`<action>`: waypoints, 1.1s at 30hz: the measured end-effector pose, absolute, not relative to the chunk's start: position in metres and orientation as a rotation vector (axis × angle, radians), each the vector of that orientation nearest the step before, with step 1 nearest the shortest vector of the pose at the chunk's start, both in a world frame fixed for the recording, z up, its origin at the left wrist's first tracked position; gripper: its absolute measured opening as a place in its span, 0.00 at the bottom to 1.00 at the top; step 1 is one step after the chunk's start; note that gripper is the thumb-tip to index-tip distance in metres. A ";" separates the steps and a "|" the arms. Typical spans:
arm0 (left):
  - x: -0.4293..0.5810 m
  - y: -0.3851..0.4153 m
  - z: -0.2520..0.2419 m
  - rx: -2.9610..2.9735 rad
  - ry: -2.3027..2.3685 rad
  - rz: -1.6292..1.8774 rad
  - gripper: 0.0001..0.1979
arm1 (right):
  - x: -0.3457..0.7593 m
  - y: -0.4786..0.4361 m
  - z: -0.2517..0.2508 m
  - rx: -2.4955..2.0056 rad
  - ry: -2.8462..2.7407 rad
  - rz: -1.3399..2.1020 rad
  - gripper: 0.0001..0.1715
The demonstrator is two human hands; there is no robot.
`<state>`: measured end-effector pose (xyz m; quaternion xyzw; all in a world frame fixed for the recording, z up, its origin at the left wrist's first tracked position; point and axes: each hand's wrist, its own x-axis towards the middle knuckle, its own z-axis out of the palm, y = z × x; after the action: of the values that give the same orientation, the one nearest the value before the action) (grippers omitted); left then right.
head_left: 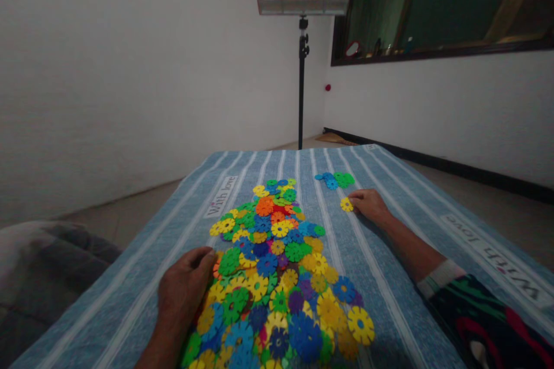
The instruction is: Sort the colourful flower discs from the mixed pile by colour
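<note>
A big heap of flat plastic snowflake discs (277, 265) in yellow, blue, green, orange and purple lies on a blue striped cloth (389, 277). My left hand (184, 285) rests at the heap's left edge, fingers curled over the discs there. My right hand (370, 204) reaches out to the far right, fingers pinched on a single yellow disc (346, 204) lying on the cloth. Just beyond it sits a small row of blue and green discs (335, 179), apart from the heap.
The cloth carries the printed words "With love" (221, 196) near the left and right sides. A light stand (302, 69) rises behind the far edge. White walls, a dark-framed window (437, 6) at upper right, grey fabric (38, 265) at lower left.
</note>
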<state>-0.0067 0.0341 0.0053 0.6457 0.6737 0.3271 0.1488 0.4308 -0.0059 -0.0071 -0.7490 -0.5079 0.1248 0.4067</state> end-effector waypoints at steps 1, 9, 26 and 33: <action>-0.007 0.035 0.005 1.873 1.935 0.942 0.15 | 0.433 -0.007 -0.007 -1.915 -1.289 0.310 0.16; -0.005 0.033 0.008 1.890 1.962 0.924 0.14 | 0.431 -0.016 -0.012 -2.067 -1.367 0.195 0.15; -0.004 0.035 0.004 1.833 1.989 0.884 0.18 | 0.350 -0.021 -0.010 -1.881 -1.685 0.262 0.15; -0.004 0.037 0.003 1.800 1.986 0.848 0.19 | 0.339 -0.022 -0.014 -1.810 -1.769 0.230 0.15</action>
<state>-0.0044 0.0371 0.0032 0.6315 0.6968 0.2976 0.1643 0.3394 -0.0224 -0.0139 -0.6804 -0.6650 0.0865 0.2955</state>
